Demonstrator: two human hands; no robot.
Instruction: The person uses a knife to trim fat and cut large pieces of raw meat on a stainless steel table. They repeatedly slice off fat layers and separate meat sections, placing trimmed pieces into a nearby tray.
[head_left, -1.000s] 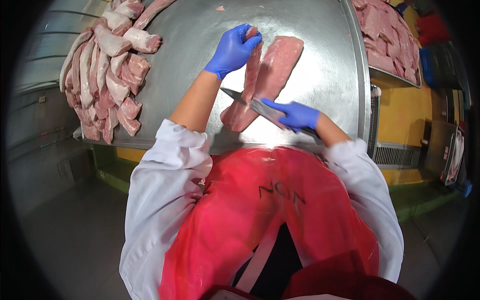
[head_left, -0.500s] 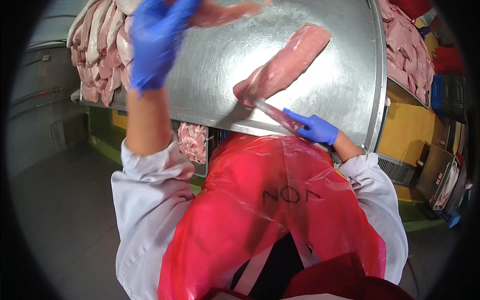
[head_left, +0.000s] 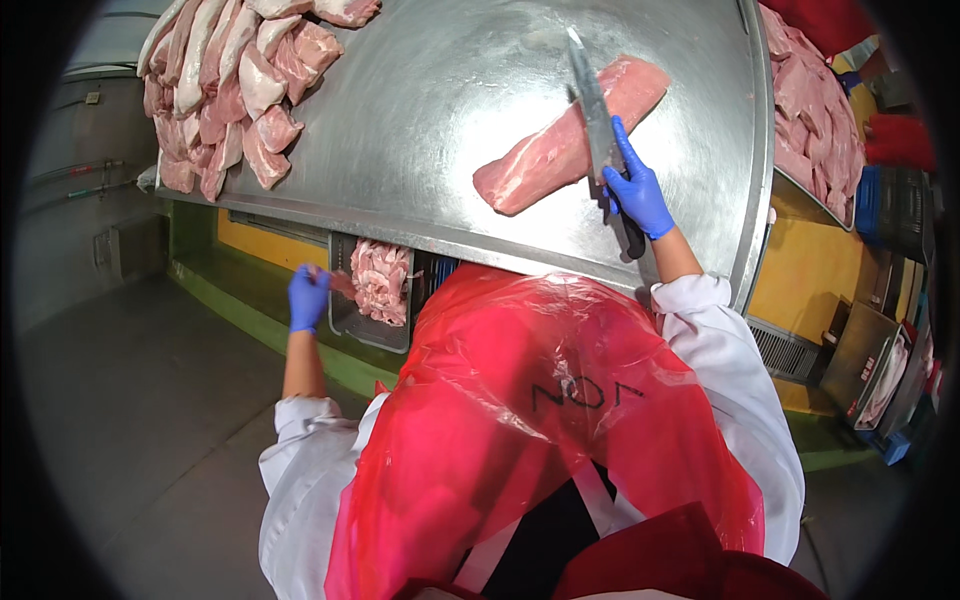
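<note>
Meat-cutting plant, steel table, heaped raw pork cuts (more in bins), red plastic apron

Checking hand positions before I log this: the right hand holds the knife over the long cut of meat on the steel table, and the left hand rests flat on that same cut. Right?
Not quite. The head view shows the left hand below the steel table's edge, by the bin of trimmings, not on the cut. The right hand does hold the knife over the long cut of meat.

A long pink raw pork loin lies diagonally on the steel table, toward one o'clock; a long steel-bladed knife crosses it.
</note>
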